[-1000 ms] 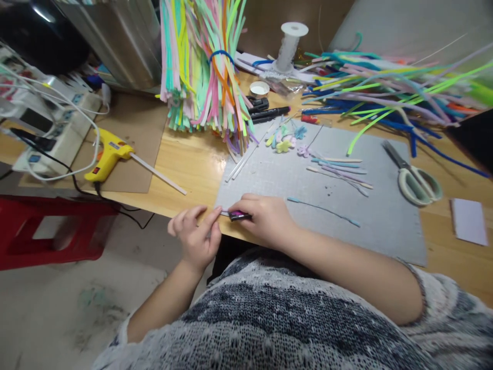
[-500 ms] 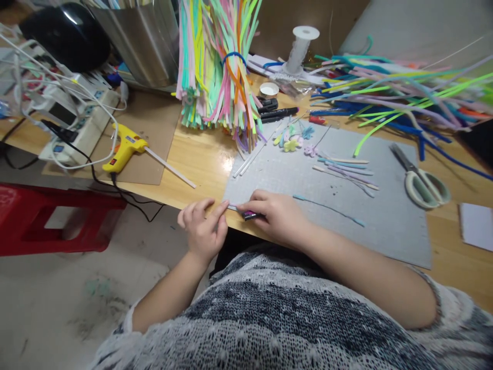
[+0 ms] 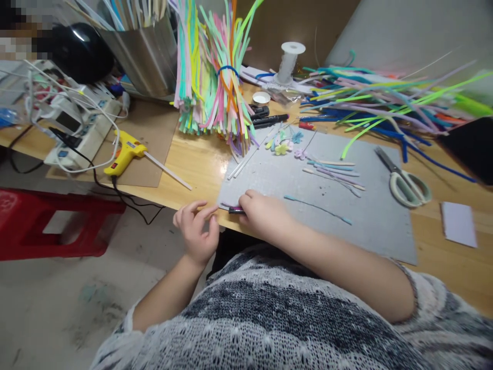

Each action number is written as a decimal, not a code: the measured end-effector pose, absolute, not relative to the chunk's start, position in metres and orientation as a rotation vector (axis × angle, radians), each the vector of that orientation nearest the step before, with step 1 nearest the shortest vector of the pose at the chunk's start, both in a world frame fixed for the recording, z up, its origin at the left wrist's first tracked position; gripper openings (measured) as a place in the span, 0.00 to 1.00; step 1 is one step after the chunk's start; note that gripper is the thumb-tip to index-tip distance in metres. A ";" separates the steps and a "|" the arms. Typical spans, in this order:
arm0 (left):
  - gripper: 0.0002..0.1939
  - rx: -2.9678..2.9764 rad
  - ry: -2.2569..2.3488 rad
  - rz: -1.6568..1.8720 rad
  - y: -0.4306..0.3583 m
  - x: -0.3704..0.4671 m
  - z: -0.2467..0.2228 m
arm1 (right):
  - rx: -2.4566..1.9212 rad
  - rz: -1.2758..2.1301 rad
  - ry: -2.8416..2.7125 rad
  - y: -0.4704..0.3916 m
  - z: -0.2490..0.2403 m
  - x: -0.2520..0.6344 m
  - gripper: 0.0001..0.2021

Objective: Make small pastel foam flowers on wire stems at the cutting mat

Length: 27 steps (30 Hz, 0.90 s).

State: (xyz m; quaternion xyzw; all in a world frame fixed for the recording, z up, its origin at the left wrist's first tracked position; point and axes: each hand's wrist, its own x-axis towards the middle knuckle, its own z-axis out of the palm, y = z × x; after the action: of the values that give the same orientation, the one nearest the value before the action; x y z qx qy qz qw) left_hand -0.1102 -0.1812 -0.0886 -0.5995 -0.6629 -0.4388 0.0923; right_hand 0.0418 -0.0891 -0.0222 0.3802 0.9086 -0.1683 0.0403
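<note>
My right hand (image 3: pixel 265 213) rests on the near left part of the grey mat (image 3: pixel 385 236), its fingers closed round a small black and purple tool (image 3: pixel 235 210) whose exact kind I cannot make out. A thin dark strip (image 3: pixel 224 205) lies by the tool's end at the mat's corner, partly hidden. Just left of that corner, my left hand (image 3: pixel 198 231) is held with its fingers apart and curved, apparently empty. Beyond my right hand lie a blue-tipped trimmed pipe cleaner (image 3: pixel 318 208), several short pastel pipe cleaner pieces (image 3: pixel 335 172) and small fuzzy flowers (image 3: pixel 283 147).
Scissors (image 3: pixel 402 177) lie on the mat's right side. A yellow glue gun (image 3: pixel 127 154) and a power strip (image 3: pixel 82 136) are at left. Pipe cleaner bundles (image 3: pixel 227 97), a loose pipe cleaner pile (image 3: pixel 385 103) and a wire spool (image 3: pixel 288 61) stand behind. A red stool (image 3: pixel 57 249) is below.
My left fingers have lifted and spread off the strip they were touching. The tool in my right hand now points further left. The whole view has shifted slightly.
</note>
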 end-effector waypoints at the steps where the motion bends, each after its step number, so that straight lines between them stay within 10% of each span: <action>1: 0.11 -1.779 -1.958 -1.326 -0.182 -0.110 -0.088 | 1.148 -0.506 2.778 -0.089 -0.021 0.041 0.08; 6: 0.10 -1.763 -1.980 -1.463 -0.185 -0.101 -0.084 | 1.244 -0.878 2.853 -0.080 -0.024 0.045 0.04; 13: 0.15 -2.191 -2.293 -2.149 -0.168 -0.064 -0.057 | 1.515 -2.653 2.548 -0.073 -0.026 0.050 0.09; 18: 0.04 -2.111 -2.402 -2.652 -0.148 -0.050 -0.046 | 1.599 -3.007 2.388 -0.084 -0.015 0.051 0.12; 23: 0.02 -2.275 -2.093 -2.141 -0.145 -0.077 -0.044 | 1.730 -3.207 1.963 -0.068 -0.001 0.083 0.09; 27: 0.04 -2.529 -1.629 -1.377 -0.143 -0.104 -0.043 | 1.837 -2.740 2.231 -0.049 0.000 0.112 0.12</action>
State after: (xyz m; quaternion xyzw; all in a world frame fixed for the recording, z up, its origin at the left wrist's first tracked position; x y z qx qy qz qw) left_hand -0.1044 -0.1431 -0.0431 -0.7617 -0.4907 -0.4148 -0.0832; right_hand 0.1117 -0.0486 0.0002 0.4212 0.5115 -0.6281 -0.4081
